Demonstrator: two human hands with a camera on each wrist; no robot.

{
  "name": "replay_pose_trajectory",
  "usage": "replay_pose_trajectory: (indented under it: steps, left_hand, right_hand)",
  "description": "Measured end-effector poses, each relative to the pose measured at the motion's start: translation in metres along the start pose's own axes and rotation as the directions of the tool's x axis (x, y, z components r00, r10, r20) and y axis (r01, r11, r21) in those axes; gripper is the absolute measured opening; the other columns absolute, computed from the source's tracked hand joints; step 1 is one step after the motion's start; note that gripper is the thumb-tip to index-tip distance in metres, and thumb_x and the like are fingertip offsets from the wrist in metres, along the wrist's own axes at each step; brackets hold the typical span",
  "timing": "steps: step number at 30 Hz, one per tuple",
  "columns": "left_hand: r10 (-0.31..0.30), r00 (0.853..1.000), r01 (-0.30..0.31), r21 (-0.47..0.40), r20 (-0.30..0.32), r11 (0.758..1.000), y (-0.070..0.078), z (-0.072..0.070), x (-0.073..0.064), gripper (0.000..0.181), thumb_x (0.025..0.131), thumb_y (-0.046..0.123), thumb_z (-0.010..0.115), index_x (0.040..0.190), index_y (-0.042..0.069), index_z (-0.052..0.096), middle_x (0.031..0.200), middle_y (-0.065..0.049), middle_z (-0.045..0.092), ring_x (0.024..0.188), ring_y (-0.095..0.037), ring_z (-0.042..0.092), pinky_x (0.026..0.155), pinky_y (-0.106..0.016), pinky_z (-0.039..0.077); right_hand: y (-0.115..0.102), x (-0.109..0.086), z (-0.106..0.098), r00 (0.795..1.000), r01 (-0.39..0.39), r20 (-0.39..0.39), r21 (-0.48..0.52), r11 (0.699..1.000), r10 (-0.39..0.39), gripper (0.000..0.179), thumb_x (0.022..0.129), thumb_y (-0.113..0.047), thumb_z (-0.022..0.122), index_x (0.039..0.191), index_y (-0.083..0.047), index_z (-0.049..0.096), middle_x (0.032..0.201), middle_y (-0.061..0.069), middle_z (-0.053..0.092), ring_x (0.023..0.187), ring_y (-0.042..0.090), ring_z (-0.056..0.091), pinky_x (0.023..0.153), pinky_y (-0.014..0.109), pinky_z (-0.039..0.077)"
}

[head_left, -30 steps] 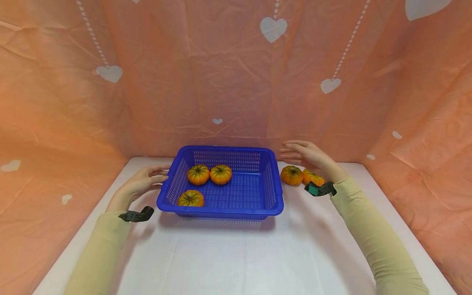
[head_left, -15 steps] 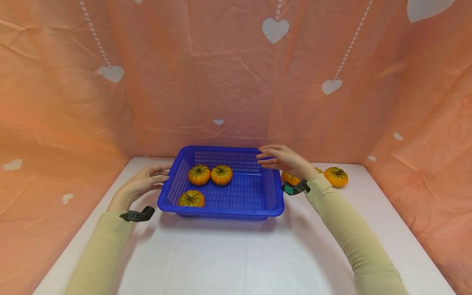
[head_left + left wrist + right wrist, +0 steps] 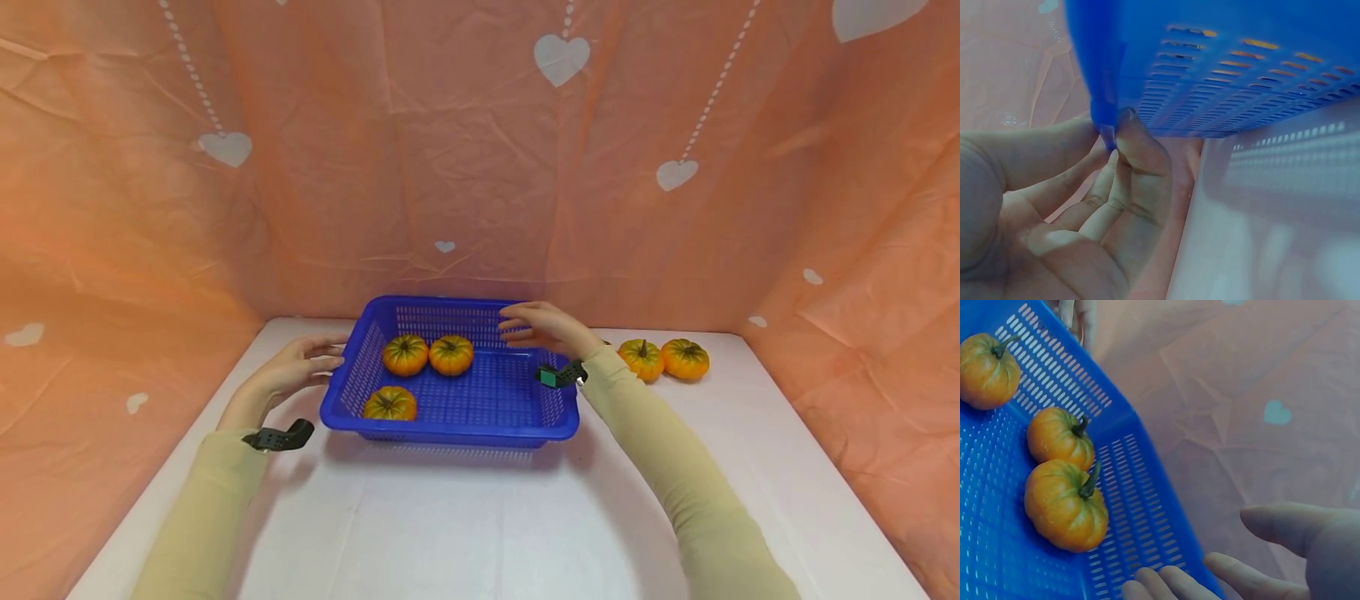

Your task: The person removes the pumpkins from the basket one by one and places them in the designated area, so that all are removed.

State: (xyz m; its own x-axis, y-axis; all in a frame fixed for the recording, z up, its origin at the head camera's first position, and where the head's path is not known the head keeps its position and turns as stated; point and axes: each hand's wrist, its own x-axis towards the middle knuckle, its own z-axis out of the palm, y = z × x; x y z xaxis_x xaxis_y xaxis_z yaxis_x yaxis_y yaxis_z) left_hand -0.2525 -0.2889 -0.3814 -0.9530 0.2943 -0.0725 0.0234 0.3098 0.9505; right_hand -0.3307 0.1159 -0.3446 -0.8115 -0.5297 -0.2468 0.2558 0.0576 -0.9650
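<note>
A blue plastic basket (image 3: 480, 431) stands on the table with 3 small orange pumpkins inside. Two of them, a pumpkin (image 3: 405, 357) and its neighbour pumpkin (image 3: 451, 357), sit side by side toward the back; another pumpkin (image 3: 390, 404) lies at the front left. My left hand (image 3: 294, 367) pinches the basket's left rim between thumb and fingers, as the left wrist view shows. Over the basket's back right part hovers my right hand (image 3: 549, 327), fingers loosely extended, holding nothing. In the right wrist view its fingertips (image 3: 1175, 582) appear near the basket's rim.
Right of the basket, a pumpkin (image 3: 641, 360) and a second pumpkin (image 3: 686, 360) rest on the white table (image 3: 480, 525); my right wrist hides part of that area. An orange cloth (image 3: 480, 167) with hearts hangs behind and on both sides.
My right hand has moved left, from above the pumpkins beside the basket to over the basket, uncovering the pumpkins farther right. The left hand and basket stay put.
</note>
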Motion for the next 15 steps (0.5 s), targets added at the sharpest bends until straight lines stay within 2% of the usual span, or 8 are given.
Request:
replay_pose_trajectory:
  steps: [7,15]
  left_hand:
    - [-0.005,1.000,0.005,-0.014,0.005,1.000,-0.001,0.000,0.000,0.055,0.096,0.005,0.055,0.143,-0.010,0.030,0.131,-0.031,0.045,0.096,-0.012,0.061,0.083,-0.030,0.052]
    - [-0.008,1.000,0.008,-0.013,0.007,1.000,0.001,0.000,0.000,0.056,0.097,0.009,0.055,0.144,-0.010,0.030,0.130,-0.031,0.045,0.095,-0.012,0.061,0.082,-0.029,0.052]
  right_hand:
    - [0.005,0.011,0.007,0.996,-0.071,0.058,-0.034,0.997,0.073,0.050,0.104,-0.015,0.041,0.146,0.007,0.026,0.144,0.035,0.029,0.131,0.047,0.033,0.106,0.053,0.031]
    - [0.009,0.027,0.017,0.991,-0.129,0.026,-0.086,0.988,0.132,0.049,0.102,-0.017,0.045,0.146,0.004,0.033,0.143,0.033,0.034,0.130,0.046,0.036,0.105,0.053,0.032]
